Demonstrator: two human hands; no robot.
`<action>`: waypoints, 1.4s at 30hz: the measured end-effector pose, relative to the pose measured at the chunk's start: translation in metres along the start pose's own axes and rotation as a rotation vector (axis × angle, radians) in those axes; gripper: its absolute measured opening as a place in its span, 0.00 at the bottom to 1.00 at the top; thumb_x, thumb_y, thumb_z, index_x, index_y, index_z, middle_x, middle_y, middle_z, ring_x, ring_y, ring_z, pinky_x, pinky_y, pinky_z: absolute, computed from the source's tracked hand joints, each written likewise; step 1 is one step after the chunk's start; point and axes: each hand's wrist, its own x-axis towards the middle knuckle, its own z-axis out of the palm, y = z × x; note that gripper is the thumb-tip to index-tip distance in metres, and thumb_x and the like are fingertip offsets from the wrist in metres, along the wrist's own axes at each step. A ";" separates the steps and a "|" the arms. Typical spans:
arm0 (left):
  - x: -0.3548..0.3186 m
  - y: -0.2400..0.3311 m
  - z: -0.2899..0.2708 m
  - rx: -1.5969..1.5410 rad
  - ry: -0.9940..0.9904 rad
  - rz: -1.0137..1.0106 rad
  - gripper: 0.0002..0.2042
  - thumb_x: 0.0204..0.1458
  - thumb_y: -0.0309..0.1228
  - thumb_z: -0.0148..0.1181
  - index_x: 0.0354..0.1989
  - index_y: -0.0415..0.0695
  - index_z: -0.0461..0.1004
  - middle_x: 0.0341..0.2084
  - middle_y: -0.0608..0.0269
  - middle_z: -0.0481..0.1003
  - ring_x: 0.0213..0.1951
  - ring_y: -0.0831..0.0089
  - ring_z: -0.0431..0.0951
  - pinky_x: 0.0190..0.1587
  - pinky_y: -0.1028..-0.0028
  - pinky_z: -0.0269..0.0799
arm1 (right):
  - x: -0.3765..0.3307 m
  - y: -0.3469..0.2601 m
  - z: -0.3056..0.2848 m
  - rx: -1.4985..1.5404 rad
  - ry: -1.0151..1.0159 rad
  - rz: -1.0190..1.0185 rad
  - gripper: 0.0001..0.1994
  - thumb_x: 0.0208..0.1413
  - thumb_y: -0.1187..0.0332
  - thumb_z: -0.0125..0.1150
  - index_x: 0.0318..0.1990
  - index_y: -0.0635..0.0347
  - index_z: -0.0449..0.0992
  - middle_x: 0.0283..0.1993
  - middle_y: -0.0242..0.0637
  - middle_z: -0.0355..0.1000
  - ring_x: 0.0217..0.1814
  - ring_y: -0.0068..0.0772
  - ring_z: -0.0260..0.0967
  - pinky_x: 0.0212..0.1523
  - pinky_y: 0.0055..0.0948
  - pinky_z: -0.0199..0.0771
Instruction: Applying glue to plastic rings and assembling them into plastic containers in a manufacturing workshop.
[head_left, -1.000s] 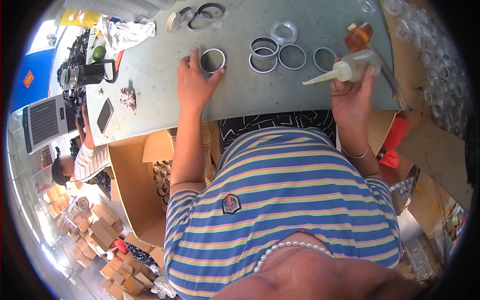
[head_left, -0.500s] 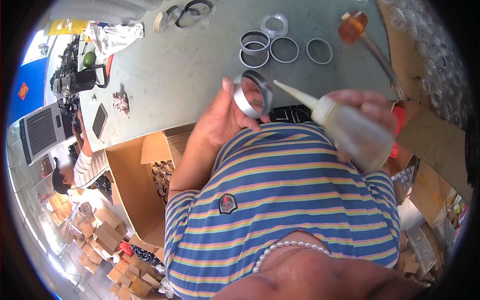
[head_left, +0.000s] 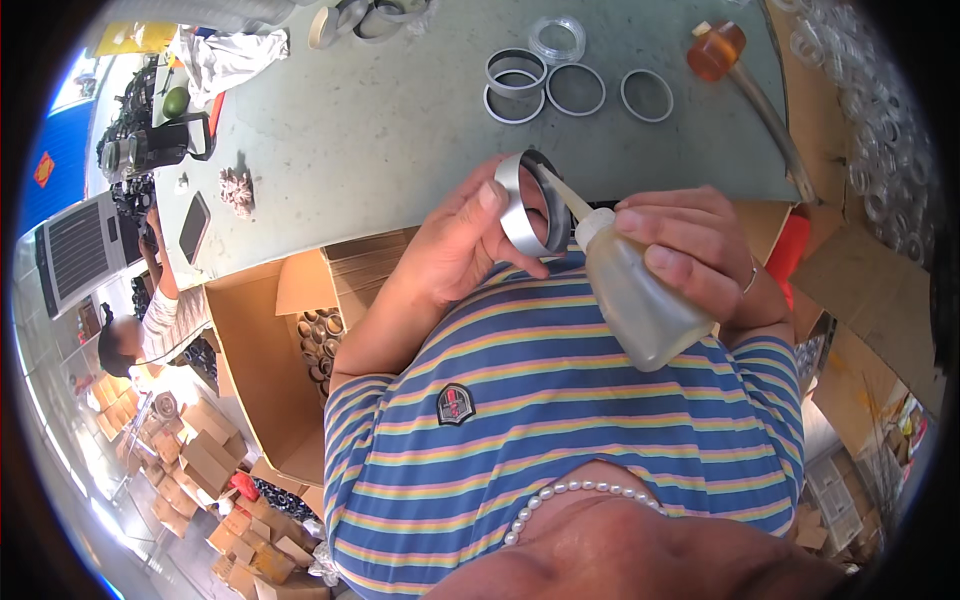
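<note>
A silver metal ring with a dark inner side [head_left: 517,215] is held upright by my left hand [head_left: 455,235], fingers wrapped round its left and lower edge. In my right hand [head_left: 695,245] is a translucent squeeze bottle [head_left: 640,300] of pale liquid, tilted with its long thin nozzle [head_left: 566,193] up to the left. The nozzle's tip is at the ring's inner rim; whether it touches I cannot tell. Beyond my hands on the table lie a two-tone ring [head_left: 516,92], two thin white-edged rings [head_left: 576,112] [head_left: 647,118] and a clear plastic ring [head_left: 557,60].
An orange-headed mallet [head_left: 716,52] lies at the table's right edge [head_left: 760,170]. Clear rings [head_left: 880,150] pile up at far right. A phone [head_left: 195,228] and dark-handled jug [head_left: 160,148] are at left. An open carton [head_left: 265,380] stands below; a co-worker [head_left: 150,330] is at far left.
My right hand has brought the bottle left, its nozzle now at the ring. My left hand has moved slightly right and turned the ring.
</note>
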 end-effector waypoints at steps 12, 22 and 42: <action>0.007 0.007 0.035 1.090 0.005 0.784 0.30 0.31 0.21 0.76 0.50 0.40 0.75 0.48 0.55 0.70 0.51 0.62 0.74 0.47 0.70 0.80 | -0.016 -0.021 -0.017 0.135 0.052 0.731 0.27 0.47 0.65 0.72 0.52 0.68 0.69 0.49 0.49 0.72 0.42 0.37 0.76 0.44 0.31 0.78; 0.025 0.007 0.022 1.456 -0.256 1.292 0.17 0.39 0.22 0.72 0.40 0.40 0.77 0.44 0.53 0.74 0.45 0.51 0.77 0.45 0.62 0.77 | -0.003 -0.003 -0.003 0.784 0.486 1.424 0.18 0.63 0.57 0.57 0.48 0.66 0.73 0.37 0.37 0.77 0.32 0.23 0.76 0.31 0.23 0.76; 0.090 0.047 -0.070 1.605 0.697 0.918 0.35 0.42 0.43 0.73 0.58 0.42 0.68 0.48 0.50 0.69 0.46 0.55 0.72 0.44 0.65 0.73 | -0.044 0.019 -0.005 0.869 1.203 1.078 0.22 0.67 0.49 0.46 0.55 0.58 0.68 0.48 0.46 0.74 0.33 0.22 0.69 0.34 0.20 0.71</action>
